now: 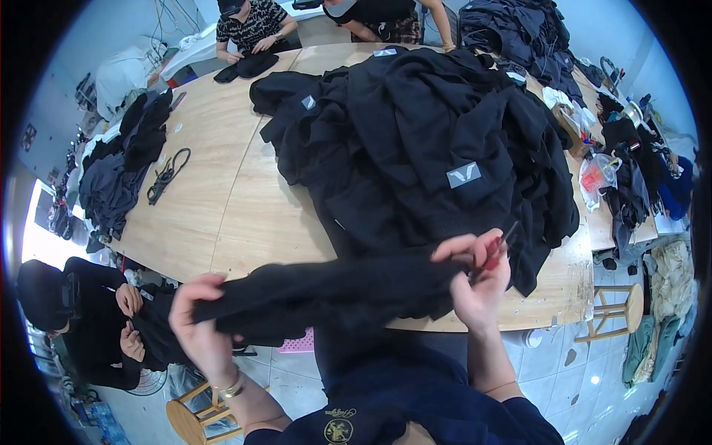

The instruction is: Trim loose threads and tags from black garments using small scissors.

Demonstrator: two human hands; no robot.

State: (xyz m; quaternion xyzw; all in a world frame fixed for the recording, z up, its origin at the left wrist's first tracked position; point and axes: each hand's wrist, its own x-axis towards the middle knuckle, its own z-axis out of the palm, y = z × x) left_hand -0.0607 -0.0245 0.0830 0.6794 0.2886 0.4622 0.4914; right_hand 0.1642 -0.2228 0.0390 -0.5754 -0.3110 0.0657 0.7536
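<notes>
A strip of black cloth (319,293), part of a dark garment, is stretched between my two hands over the table's near edge. My left hand (199,319) is closed round its left end. At the other end my right hand (478,285) grips the cloth and also keeps a pair of small red-handled snips (491,254) in its fingers, the thin dark tip pointing up and away. The snips are slightly blurred. Just beyond the cloth lies a large heap of black garments (408,141), some with a pale label patch (463,175).
The wooden table (211,148) holds a black looped cord (169,174) and a dark cloth pile (122,163) at left. Co-workers handle dark cloth at the far side and at my left. Wooden stools (630,308) stand on the tiled floor. Plastic bags (597,178) lie at right.
</notes>
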